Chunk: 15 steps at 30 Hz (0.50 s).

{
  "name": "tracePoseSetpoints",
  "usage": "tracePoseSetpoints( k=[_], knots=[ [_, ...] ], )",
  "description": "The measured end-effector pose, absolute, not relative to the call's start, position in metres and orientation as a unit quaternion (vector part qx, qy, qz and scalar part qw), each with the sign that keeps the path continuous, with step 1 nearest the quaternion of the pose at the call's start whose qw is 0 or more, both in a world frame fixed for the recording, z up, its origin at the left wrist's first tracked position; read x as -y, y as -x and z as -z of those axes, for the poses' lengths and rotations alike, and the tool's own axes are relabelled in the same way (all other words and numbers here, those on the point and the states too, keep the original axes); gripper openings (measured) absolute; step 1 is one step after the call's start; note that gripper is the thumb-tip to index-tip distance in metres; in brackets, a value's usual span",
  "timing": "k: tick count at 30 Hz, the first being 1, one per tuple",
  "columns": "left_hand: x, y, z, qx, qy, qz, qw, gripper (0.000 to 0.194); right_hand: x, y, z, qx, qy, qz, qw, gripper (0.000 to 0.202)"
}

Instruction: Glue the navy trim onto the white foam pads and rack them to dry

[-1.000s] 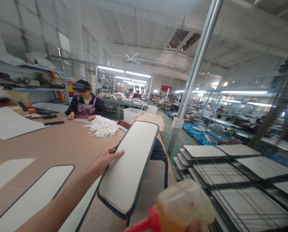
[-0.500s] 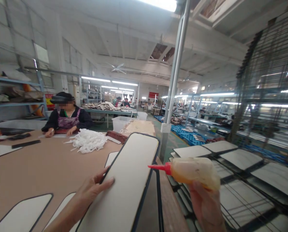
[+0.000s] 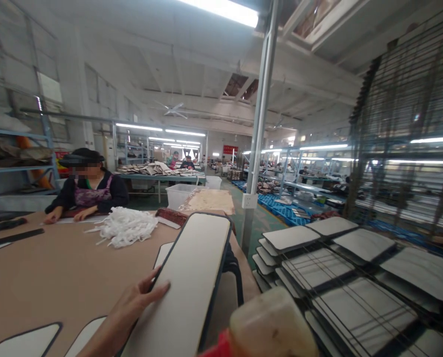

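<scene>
White panel (image 3: 192,282) with dark edging is held tilted up off the brown table (image 3: 58,267), long axis running away from the camera toward the far right. Left hand (image 3: 139,300) is clamped on its left long edge, thumb laid across the white face, fingers hidden underneath. Glue bottle (image 3: 271,325) with red nozzle sits low in frame just right of the panel's near end; the right hand itself is not seen, so its grip cannot be told. Left hand is the nearer one to the panel. More white pieces (image 3: 24,342) lie flat on the table. Wire racks (image 3: 348,277) loaded with similar panels stand to the right. A seated person (image 3: 87,191) works behind a heap of white strips (image 3: 123,225).
</scene>
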<state>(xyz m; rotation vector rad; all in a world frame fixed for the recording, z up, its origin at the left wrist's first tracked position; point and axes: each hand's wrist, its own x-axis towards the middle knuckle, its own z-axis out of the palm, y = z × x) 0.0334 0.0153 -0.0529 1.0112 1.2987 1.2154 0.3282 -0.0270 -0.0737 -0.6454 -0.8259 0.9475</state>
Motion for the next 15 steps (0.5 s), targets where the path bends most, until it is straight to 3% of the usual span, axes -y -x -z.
tracePoseSetpoints(
  k=[8, 15],
  knots=[
    [-0.019, -0.057, 0.052, -0.544, -0.496, -0.487, 0.47, 0.063, -0.019, -0.343, 0.034, 0.394, 0.247, -0.36, 0.809, 0.062],
    [-0.017, -0.066, 0.047, -0.462, -0.441, -0.513, 0.573, 0.072, -0.023, -0.35, 0.052, 0.364, 0.262, -0.343, 0.825, 0.055]
  ],
)
